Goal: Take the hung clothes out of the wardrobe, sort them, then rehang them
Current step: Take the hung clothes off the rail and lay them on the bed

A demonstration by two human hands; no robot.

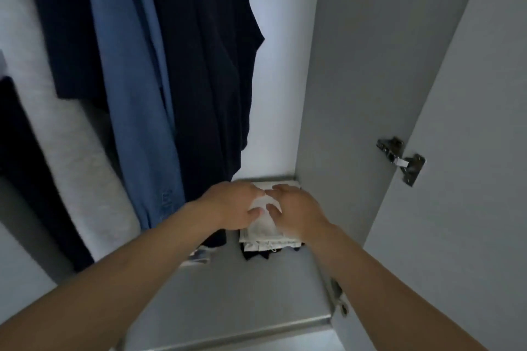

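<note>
Inside the wardrobe hang a dark navy garment (pixel 208 65), a blue shirt (pixel 134 100), another navy piece (pixel 65 37) and a grey garment (pixel 85 174) at the left. On the wardrobe floor (pixel 256 288) lies a folded stack with white cloth (pixel 263 225) on top and dark items beneath. My left hand (pixel 231 205) and my right hand (pixel 296 214) both rest flat on the white cloth, fingers spread and nearly touching each other. Neither hand visibly grips anything.
The wardrobe's right side wall (pixel 356 94) and the open door (pixel 470 179) with a metal hinge (pixel 402 159) stand at the right. A second hinge (pixel 339 299) sits low by my right forearm. A black garment (pixel 25 165) hangs at the far left.
</note>
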